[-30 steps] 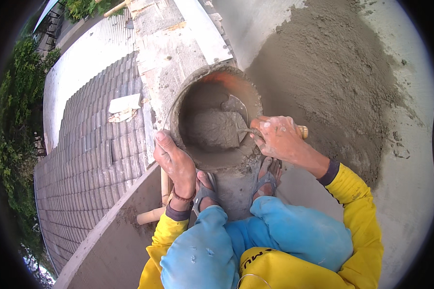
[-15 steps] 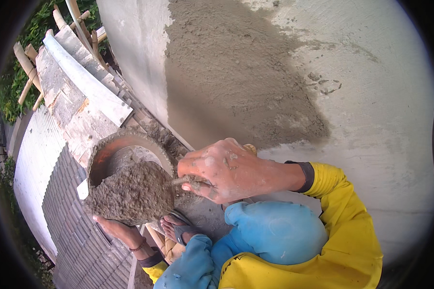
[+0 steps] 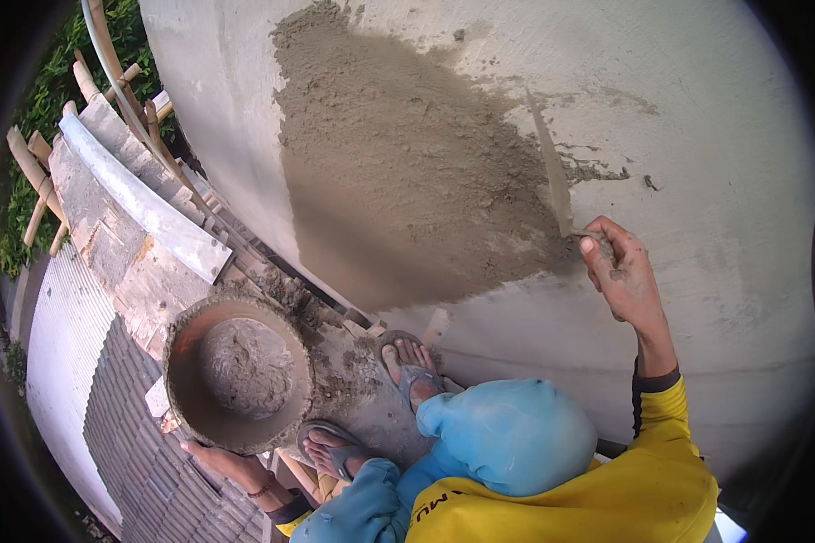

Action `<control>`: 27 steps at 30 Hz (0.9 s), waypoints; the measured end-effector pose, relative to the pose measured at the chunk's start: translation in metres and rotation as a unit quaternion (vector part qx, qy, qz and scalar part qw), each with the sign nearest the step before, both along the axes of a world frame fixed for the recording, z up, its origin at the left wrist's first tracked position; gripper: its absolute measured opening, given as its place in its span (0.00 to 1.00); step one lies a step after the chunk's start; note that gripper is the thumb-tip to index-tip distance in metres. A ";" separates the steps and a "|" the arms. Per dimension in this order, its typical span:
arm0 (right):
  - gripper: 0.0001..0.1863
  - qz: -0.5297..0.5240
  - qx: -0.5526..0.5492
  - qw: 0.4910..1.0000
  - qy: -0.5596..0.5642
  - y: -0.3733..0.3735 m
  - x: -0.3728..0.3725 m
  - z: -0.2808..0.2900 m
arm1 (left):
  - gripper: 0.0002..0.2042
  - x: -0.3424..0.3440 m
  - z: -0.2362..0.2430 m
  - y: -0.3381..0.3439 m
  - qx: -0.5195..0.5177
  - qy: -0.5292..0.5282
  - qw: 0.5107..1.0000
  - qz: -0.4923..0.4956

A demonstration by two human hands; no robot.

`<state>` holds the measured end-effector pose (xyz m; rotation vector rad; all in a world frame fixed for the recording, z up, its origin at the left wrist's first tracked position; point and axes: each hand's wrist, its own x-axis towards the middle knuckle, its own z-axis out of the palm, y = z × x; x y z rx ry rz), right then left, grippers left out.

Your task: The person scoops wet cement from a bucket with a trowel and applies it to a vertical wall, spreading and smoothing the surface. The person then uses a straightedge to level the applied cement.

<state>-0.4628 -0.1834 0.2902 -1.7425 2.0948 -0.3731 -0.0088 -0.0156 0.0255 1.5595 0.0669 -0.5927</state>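
Your right grip [image 3: 623,271], right of centre in the frame, is clenched around the handle end of a trowel [image 3: 552,172], thumb uppermost and fingers curled beneath. The trowel's blade shows nearly edge-on, slanting toward the upper left along the right border of a rough patch of wet mortar [image 3: 407,172]; you cannot tell from this angle how much of the blade presses on the wall [image 3: 697,172]. The patch fills the upper middle of the frame, with a few thin smears just beside the blade on its right.

Your left grip [image 3: 231,466], at the lower left, is against the lower side of a round bucket [image 3: 179,398]. The bucket hides part of your fingers, so whether they grasp it or only support it cannot be told. The bucket is left of centre, its mouth facing you, with mortar [image 3: 249,366] inside and a crust around its rim.

Near the bucket, at the lower middle, are your feet in sandals [image 3: 328,433]. A long pale strip [image 3: 145,195] lies on the boards [image 3: 109,249] at the upper left, near bamboo poles [image 3: 32,163]. A tiled roof [image 3: 145,452] shows at the lower left.
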 end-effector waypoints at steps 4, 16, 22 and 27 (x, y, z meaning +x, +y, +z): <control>0.25 0.038 0.066 0.990 -0.115 -0.059 0.041 -0.103 | 0.29 0.000 -0.004 0.004 -0.017 0.014 0.999 0.041; 0.19 -0.033 -0.073 0.977 -0.196 -0.064 0.007 -0.154 | 0.33 -0.002 -0.001 0.005 0.010 0.018 0.999 0.036; 0.17 -0.087 -0.050 0.984 -0.145 0.001 -0.046 -0.088 | 0.33 0.006 -0.011 0.008 0.012 0.037 0.999 0.033; 0.15 -0.091 0.003 0.996 0.023 0.034 -0.068 -0.009 | 0.32 0.014 -0.025 0.018 -0.003 0.053 0.998 0.040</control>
